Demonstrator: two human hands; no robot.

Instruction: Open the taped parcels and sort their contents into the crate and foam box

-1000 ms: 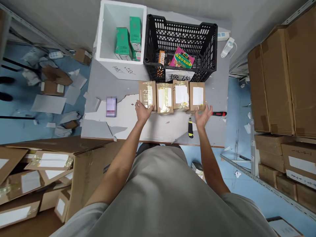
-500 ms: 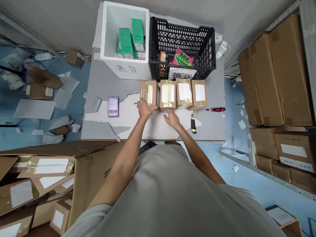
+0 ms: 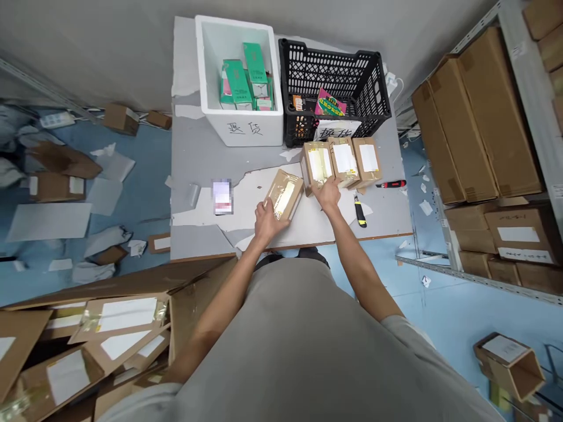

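A person in a grey shirt (image 3: 299, 328), seen from above, stands at a grey table (image 3: 189, 158) with both bare hands forward. The left hand (image 3: 268, 224) is clamped on the near end of a taped cardboard box (image 3: 284, 193) with a pale label, fingers along its left side and thumb across the near end. The box sits at a slant over the white patch in the table's middle; whether it touches the surface is hard to tell.

The right hand (image 3: 326, 193) is at the near end of another labelled box (image 3: 319, 164), the leftmost of three standing side by side — whether its fingers grip or only touch cannot be told. The middle box (image 3: 344, 158) and the right-hand box (image 3: 368, 157) also carry white labels.

Behind them is a black plastic crate (image 3: 329, 64) holding a pink packet (image 3: 328, 104), with a white foam bin (image 3: 241, 140) of green boxes (image 3: 240, 82) just to its left. A yellow-and-black cutter (image 3: 359, 212) and a red-and-black cutter (image 3: 392, 184) lie at the table's right. At lower left, a large open carton (image 3: 187, 310) is filled with more parcels (image 3: 127, 313) — tall cartons (image 3: 488, 117) fill the shelving on the right.
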